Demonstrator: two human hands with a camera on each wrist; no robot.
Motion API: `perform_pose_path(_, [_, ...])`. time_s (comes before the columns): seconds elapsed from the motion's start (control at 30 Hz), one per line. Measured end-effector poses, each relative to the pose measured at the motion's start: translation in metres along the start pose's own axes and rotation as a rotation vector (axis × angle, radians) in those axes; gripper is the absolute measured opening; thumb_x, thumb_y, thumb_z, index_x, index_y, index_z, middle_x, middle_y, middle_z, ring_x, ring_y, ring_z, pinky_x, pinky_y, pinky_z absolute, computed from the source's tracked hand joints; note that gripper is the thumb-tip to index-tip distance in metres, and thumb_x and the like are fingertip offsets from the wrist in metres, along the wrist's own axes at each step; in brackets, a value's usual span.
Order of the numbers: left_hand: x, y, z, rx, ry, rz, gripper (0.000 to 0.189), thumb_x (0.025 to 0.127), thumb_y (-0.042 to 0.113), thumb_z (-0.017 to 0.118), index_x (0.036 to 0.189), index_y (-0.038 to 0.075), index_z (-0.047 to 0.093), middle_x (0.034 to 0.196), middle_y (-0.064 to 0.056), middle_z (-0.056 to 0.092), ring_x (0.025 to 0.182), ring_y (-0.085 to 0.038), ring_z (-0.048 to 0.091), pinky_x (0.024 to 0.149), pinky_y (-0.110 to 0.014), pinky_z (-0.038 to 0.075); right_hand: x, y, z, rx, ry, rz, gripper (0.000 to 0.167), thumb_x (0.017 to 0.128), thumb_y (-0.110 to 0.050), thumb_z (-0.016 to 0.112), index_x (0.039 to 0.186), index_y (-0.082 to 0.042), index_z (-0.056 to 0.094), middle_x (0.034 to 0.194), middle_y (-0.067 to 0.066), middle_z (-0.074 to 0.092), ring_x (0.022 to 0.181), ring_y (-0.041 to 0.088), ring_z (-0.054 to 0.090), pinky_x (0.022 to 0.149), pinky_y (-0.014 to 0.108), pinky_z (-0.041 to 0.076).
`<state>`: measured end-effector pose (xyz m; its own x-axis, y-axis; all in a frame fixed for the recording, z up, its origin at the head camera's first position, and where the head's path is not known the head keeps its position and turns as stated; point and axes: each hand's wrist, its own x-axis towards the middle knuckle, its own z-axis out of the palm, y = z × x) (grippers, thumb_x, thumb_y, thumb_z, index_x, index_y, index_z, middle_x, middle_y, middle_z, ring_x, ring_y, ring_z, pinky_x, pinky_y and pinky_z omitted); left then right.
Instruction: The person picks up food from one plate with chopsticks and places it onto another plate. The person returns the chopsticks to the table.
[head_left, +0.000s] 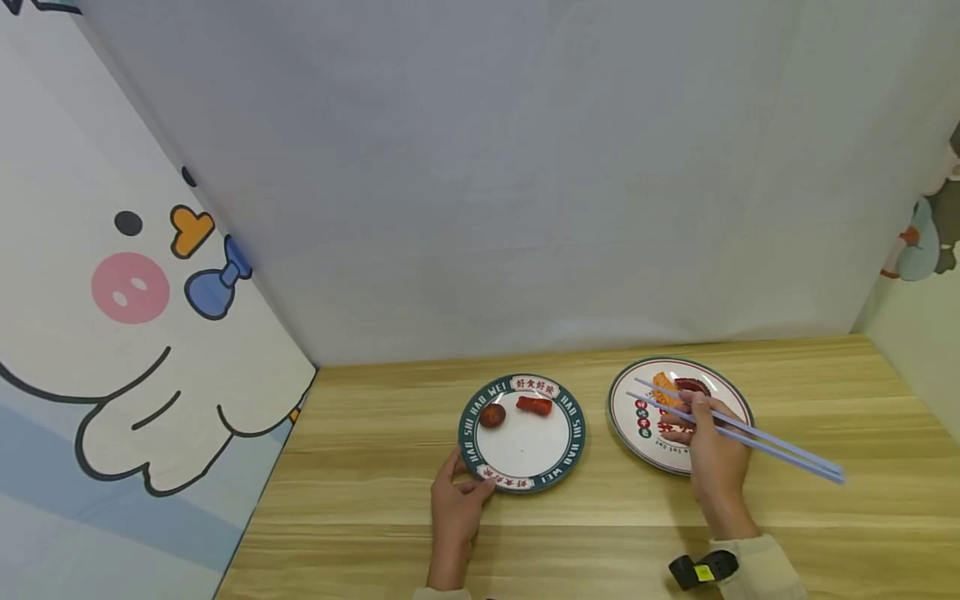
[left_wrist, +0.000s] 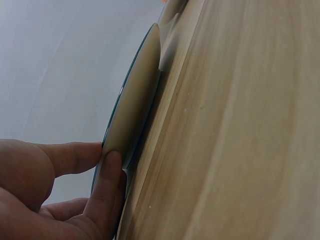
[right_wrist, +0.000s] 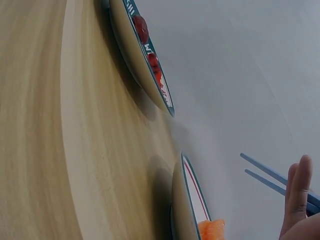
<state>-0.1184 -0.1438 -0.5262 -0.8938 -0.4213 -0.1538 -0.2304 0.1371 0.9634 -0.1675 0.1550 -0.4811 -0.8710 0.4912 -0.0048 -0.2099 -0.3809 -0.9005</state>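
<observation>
My left hand [head_left: 456,504] pinches the near-left rim of a green-rimmed plate [head_left: 468,454], its thumb on top and fingers at the underside in the left wrist view [left_wrist: 82,187]. On that plate lie a round brown food piece [head_left: 492,416] and a red sausage-like piece [head_left: 534,405]. My right hand [head_left: 716,454] grips a pair of light blue chopsticks [head_left: 787,450] over a white plate [head_left: 626,425] at the right. Their tips are apart, with nothing between them. That plate bears an orange food piece [head_left: 663,387] and a dark red piece [head_left: 692,386], partly hidden by the hand.
Both plates stand on a wood-grain table [head_left: 360,475], with a gap between them. Behind it rises a pale grey cloth wall [head_left: 525,208]. A cartoon-printed panel [head_left: 97,358] borders the left side. A black band [head_left: 705,568] sits at the right sleeve.
</observation>
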Motion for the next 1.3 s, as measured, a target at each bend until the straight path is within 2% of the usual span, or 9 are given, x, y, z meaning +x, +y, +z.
perform_pose_path(0.2, [0.0, 0.002, 0.001, 0.017, 0.004, -0.013, 0.078, 0.084, -0.011, 0.078, 0.155, -0.007, 0.045, 0.129, -0.022, 0.057, 0.086, -0.019, 0.062, 0.065, -0.021, 0.055, -0.004, 0.003, 0.006, -0.018, -0.038, -0.007, 0.025, 0.109, -0.006, 0.054, 0.097, -0.008, 0.076, 0.086, 0.002, 0.077, 0.066, 0.012, 0.075, 0.055, 0.024, 0.06])
perform_pose_path(0.3, [0.0, 0.002, 0.001, 0.017, 0.004, -0.011, 0.078, 0.083, -0.011, 0.078, 0.155, -0.008, 0.045, 0.129, -0.022, 0.058, 0.086, -0.019, 0.062, 0.065, -0.02, 0.055, -0.005, 0.005, 0.007, -0.051, -0.061, 0.008, 0.024, 0.109, -0.01, 0.055, 0.096, -0.009, 0.076, 0.087, 0.001, 0.077, 0.068, 0.013, 0.076, 0.057, 0.025, 0.061])
perform_pose_path(0.5, [0.001, 0.0, 0.001, 0.016, 0.007, -0.01, 0.078, 0.083, -0.012, 0.078, 0.154, -0.008, 0.045, 0.128, -0.022, 0.059, 0.085, -0.018, 0.062, 0.065, -0.02, 0.055, -0.007, 0.012, 0.012, -0.071, -0.113, 0.015, 0.023, 0.109, -0.012, 0.056, 0.102, -0.001, 0.075, 0.094, 0.001, 0.078, 0.07, 0.013, 0.076, 0.06, 0.027, 0.062])
perform_pose_path(0.67, [0.0, 0.002, 0.001, 0.015, 0.01, -0.002, 0.078, 0.083, -0.012, 0.079, 0.154, -0.009, 0.046, 0.128, -0.023, 0.059, 0.084, -0.017, 0.063, 0.065, -0.02, 0.056, -0.01, 0.016, 0.017, -0.099, -0.133, 0.019, 0.023, 0.11, -0.009, 0.054, 0.106, 0.005, 0.072, 0.092, 0.001, 0.077, 0.072, 0.015, 0.077, 0.06, 0.028, 0.063])
perform_pose_path(0.87, [-0.001, 0.002, 0.0, 0.023, 0.011, 0.001, 0.077, 0.083, -0.013, 0.079, 0.153, -0.009, 0.046, 0.127, -0.023, 0.059, 0.085, -0.018, 0.063, 0.065, -0.02, 0.055, -0.016, 0.019, 0.023, -0.181, -0.166, 0.044, 0.035, 0.112, -0.012, 0.051, 0.118, 0.02, 0.063, 0.087, -0.003, 0.074, 0.073, 0.012, 0.076, 0.062, 0.027, 0.063])
perform_pose_path(1.13, [0.0, 0.001, 0.0, 0.021, 0.012, -0.012, 0.078, 0.083, -0.013, 0.078, 0.153, -0.009, 0.046, 0.127, -0.022, 0.059, 0.085, -0.018, 0.064, 0.066, -0.021, 0.056, -0.02, 0.025, 0.029, -0.207, -0.175, 0.091, 0.034, 0.111, -0.01, 0.051, 0.119, 0.02, 0.064, 0.086, 0.003, 0.07, 0.073, 0.01, 0.074, 0.063, 0.025, 0.062])
perform_pose_path(1.3, [0.0, 0.001, 0.0, 0.028, 0.014, -0.005, 0.077, 0.083, -0.012, 0.079, 0.153, -0.009, 0.047, 0.127, -0.023, 0.06, 0.085, -0.019, 0.065, 0.066, -0.022, 0.057, -0.02, 0.03, 0.033, -0.225, -0.205, 0.087, 0.034, 0.111, -0.009, 0.051, 0.119, 0.021, 0.064, 0.086, 0.005, 0.072, 0.071, 0.01, 0.074, 0.061, 0.025, 0.062])
